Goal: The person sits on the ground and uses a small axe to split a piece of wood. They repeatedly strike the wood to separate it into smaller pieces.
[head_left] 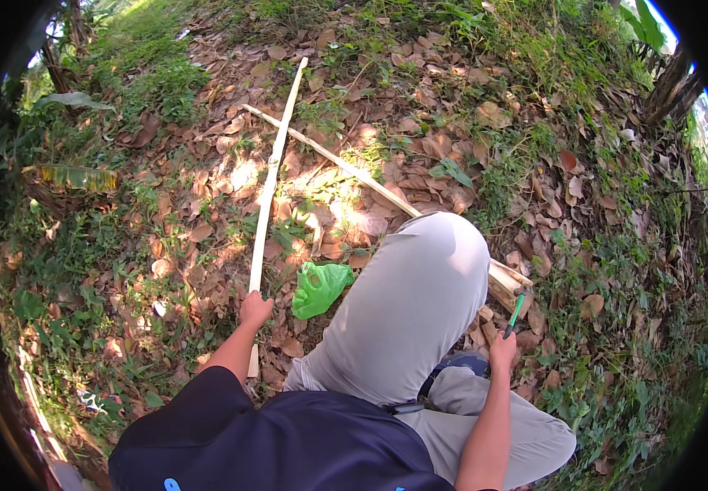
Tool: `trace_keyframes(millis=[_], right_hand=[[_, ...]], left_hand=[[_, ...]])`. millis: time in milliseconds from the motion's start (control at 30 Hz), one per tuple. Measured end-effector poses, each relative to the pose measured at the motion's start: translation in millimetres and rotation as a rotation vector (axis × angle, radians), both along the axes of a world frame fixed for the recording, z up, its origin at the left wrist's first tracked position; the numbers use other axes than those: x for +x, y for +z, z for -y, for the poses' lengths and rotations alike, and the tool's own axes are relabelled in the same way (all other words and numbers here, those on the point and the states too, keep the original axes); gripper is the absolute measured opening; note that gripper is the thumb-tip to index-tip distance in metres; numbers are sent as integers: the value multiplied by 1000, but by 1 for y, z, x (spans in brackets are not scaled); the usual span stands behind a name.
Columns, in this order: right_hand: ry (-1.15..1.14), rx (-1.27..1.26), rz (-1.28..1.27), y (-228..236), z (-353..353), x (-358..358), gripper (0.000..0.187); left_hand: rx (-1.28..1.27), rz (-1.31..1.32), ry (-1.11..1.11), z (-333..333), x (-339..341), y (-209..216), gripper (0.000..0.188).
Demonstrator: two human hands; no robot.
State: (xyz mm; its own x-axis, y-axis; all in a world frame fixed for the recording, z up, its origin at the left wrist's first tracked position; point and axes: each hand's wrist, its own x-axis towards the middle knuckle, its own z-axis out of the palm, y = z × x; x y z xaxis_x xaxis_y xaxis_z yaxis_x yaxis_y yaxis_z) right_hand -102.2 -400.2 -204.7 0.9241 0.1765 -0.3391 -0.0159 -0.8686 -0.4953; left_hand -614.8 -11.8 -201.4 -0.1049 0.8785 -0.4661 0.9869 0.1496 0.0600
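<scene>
My left hand [256, 310] is wrapped round a long pale wooden strip [267, 196] near its lower end. The strip runs away from me over the leaf litter, and a short piece of it shows behind the hand. Out to the right, my right hand [502, 350] is closed on a slim green tool [516, 313] with a dark lower part; its exact kind is too small to make out. A second wooden pole [346, 168] lies slantwise, meeting the strip near its far end. My raised knee hides its middle.
A crumpled green plastic bag [321, 289] lies between the strip and my leg. Rough cut wood [505, 284] shows beyond my knee, near the green tool. Dry brown leaves [431, 147] and low weeds cover the ground. A tree trunk [674, 88] stands at the far right.
</scene>
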Motion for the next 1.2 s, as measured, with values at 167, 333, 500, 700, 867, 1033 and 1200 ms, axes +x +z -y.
trace_keyframes(millis=[167,333,500,700,867,1033,1200], right_hand=[[61,17,-14,9,-2,-5,22],[44,-14,34,5,1,0,23],[46,-48,18,12,-4,-5,24],[4,-39,3,4,2,-3,24],[-47,-44,3,29,-17,-6,25],[-177,191,133,44,-10,-9,20],[-195,447,330,73,-14,7,14]], left_hand=[[-47,89,-113,-10,13,-8,48],[-127,151,-157,-9,26,-7,48],[-132,111,-159,-1,14,-6,49],[-130,138,-119,-10,-8,-30,39],[126,156,-120,-19,-17,-33,23],[313,283,-161,-48,27,-17,23],[225,772,-78,-102,67,-14,30]])
